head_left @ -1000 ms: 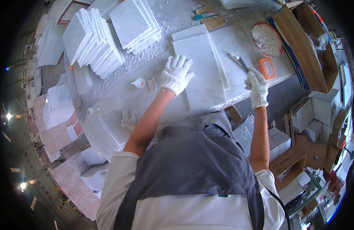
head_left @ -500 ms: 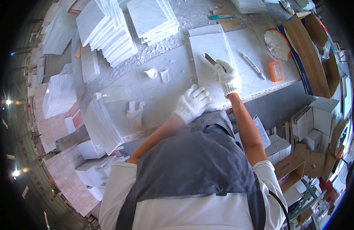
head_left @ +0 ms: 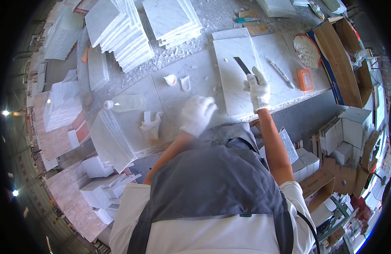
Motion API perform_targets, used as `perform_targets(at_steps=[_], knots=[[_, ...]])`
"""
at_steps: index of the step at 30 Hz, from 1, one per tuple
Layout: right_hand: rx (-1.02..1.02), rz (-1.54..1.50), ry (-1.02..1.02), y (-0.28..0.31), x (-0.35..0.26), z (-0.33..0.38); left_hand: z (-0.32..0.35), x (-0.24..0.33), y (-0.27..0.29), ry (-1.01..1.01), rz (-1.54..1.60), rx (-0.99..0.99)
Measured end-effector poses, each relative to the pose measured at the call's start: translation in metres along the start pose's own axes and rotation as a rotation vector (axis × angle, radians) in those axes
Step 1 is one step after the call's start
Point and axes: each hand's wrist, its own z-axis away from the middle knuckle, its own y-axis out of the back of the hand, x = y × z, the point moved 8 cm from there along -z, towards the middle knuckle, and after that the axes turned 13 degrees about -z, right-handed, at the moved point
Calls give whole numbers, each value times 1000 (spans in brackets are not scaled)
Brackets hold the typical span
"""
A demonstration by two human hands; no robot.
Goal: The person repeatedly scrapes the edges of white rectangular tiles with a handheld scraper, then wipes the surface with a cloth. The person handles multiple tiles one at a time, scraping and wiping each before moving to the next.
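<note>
Both hands white-gloved, forearms bare, reaching forward from lower edge. Left hand (head_left: 198, 114) loosely curled, blurred, knuckles up, near table's front edge. Right hand (head_left: 257, 89) extended farther in, arm nearly straight, grip closed around dark flat blade.

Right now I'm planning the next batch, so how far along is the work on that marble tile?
Seemingly early to midway. Done: one white tile lies flat on the bench, apart from the stacks. In hand: the right hand holds a flat blade on its face; the left hand hovers over the bench beside it. Left: the stacked tiles behind look untouched; the marker lies unused.
</note>
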Motion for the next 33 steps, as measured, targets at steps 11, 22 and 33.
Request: perform_targets(at_steps=[11, 22, 33], knots=[[-241, -363, -356, -6, 21, 14, 11, -147, -2, 764, 160, 392], [-235, 433, 34, -34, -20, -1, -29, -164, -8, 664, 254, 354], [-381, 845, 338, -58, -40, -5, -37, -156, -25, 541, 569, 383]])
